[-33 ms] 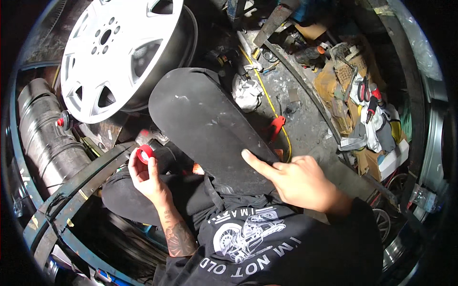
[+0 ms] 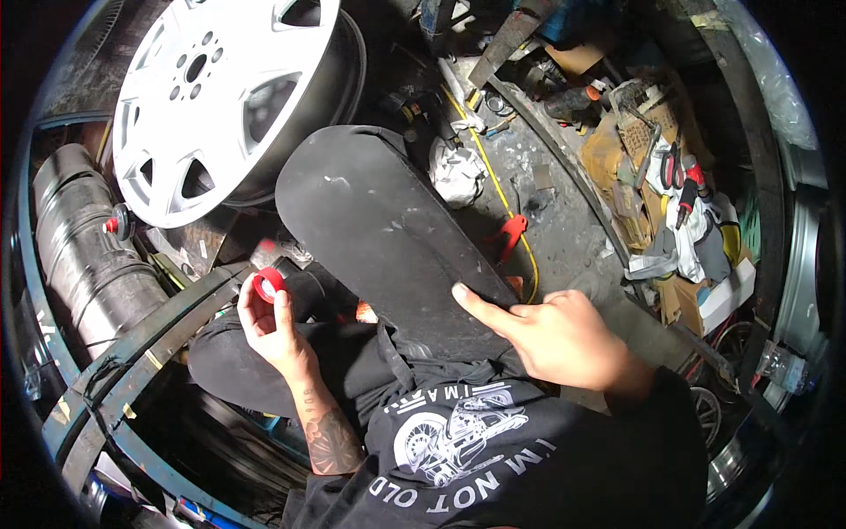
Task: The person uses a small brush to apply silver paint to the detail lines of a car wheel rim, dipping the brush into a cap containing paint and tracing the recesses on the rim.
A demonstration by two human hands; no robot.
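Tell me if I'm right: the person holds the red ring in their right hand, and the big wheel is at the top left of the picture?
Not quite: the head view shows the left hand, not the right hand, holding the red ring. The big wheel is at the top left.

Left of the leg (image 2: 379,220), a ring (image 2: 269,285) is being held by the left hand (image 2: 278,340); beyond, a wheel (image 2: 220,106) is being flanked leftward by a cylinder (image 2: 92,251). Rightward, a cord (image 2: 487,159) is being kept on the floor (image 2: 568,216); farther right, cloths (image 2: 652,264) on cardboard (image 2: 601,163).
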